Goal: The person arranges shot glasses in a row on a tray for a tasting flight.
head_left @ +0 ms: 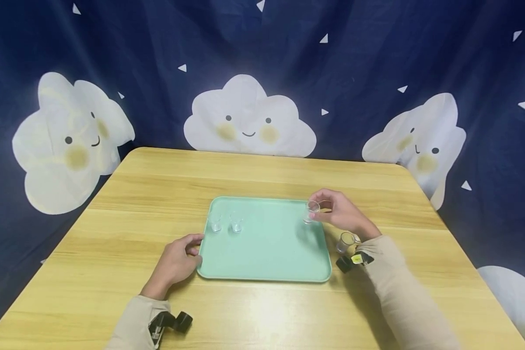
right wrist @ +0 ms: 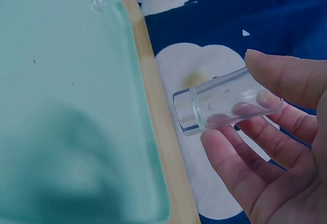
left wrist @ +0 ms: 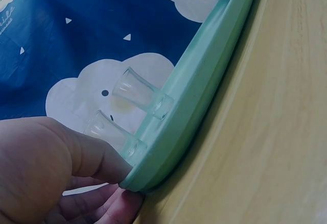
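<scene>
A mint-green tray (head_left: 271, 253) lies on the wooden table. My left hand (head_left: 178, 260) pinches its left edge; in the left wrist view the thumb (left wrist: 99, 157) is on the rim with fingers beneath. Two small clear shot glasses, one (head_left: 216, 222) by the left edge and another (head_left: 236, 222) beside it, stand upright on the tray. Above the tray's far right corner, my right hand (head_left: 339, 211) holds a third shot glass (right wrist: 225, 101) between thumb and fingers, its thick base pointing away from the palm in the right wrist view.
Another small glass (head_left: 344, 242) stands on the table (head_left: 262, 311) just right of the tray, close under the right wrist. A dark blue curtain (head_left: 354, 63) with white clouds hangs behind the table. Each sleeve bears a black strap-on device.
</scene>
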{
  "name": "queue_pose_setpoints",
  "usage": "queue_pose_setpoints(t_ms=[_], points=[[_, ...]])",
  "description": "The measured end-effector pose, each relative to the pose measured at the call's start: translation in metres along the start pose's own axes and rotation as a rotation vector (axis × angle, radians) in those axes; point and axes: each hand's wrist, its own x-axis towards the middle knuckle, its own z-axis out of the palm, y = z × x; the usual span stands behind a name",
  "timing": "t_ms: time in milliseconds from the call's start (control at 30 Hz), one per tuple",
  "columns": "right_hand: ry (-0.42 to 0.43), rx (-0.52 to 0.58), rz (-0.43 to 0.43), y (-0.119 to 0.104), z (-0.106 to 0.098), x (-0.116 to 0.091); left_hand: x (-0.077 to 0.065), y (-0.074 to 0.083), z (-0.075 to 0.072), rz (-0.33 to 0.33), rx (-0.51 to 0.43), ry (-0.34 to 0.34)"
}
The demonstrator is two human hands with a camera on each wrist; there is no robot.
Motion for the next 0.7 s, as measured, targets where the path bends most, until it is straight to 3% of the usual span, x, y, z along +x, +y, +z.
queue_pose_setpoints(t_ms=[267, 700], points=[[-0.03, 0.002, -0.02, 0.001, 0.019, 0.015, -0.005, -0.003, 0.0, -0.008, -0.005, -0.006], [-0.078, 0.035, -0.019, -0.006, 0.046, 0.039, 0.0, 0.0, 0.0, -0.01, -0.012, -0.005]])
